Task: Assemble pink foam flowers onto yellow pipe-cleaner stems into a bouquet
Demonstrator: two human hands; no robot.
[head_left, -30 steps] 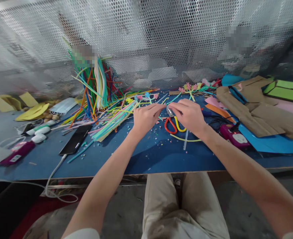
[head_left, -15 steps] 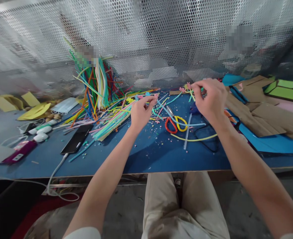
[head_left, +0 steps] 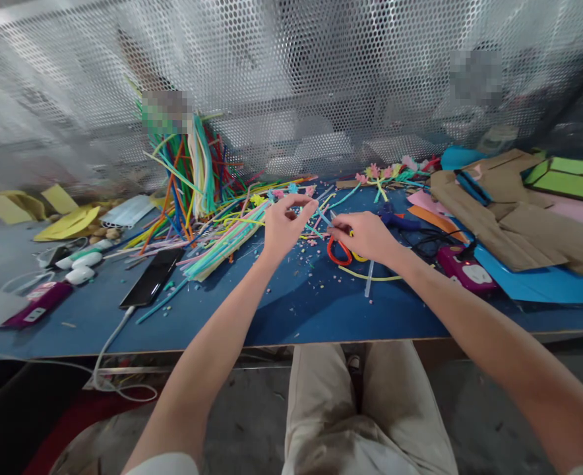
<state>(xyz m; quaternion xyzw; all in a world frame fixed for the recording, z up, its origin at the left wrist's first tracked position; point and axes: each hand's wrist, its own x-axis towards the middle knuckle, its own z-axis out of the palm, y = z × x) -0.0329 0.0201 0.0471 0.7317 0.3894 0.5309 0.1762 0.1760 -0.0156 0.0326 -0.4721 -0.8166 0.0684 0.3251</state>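
My left hand (head_left: 287,227) is raised above the middle of the table, with thumb and index finger pinched on one end of a light blue pipe cleaner (head_left: 324,216). To its right, my right hand (head_left: 363,234) closes its fingertips on the same strand. Partly covered by that hand are scissors (head_left: 339,252) with one red and one yellow handle; their blade tip shows just beyond the fingers. A translucent glue stick (head_left: 369,280) and a yellow pipe cleaner (head_left: 365,276) lie under my right wrist. Small pink blossoms (head_left: 374,173) on stems lie at the back.
Left, a big bundle of coloured pipe cleaners (head_left: 180,171) leans on the perforated metal screen (head_left: 321,79). A phone (head_left: 152,277) on a cable lies in front. On the right are a blue glue gun (head_left: 398,221), a purple power strip (head_left: 467,270) and brown paper (head_left: 512,224).
My right hand has moved left and down from the pink blossoms to the light blue pipe cleaner above the scissors. My left hand has barely shifted and keeps its pinch.
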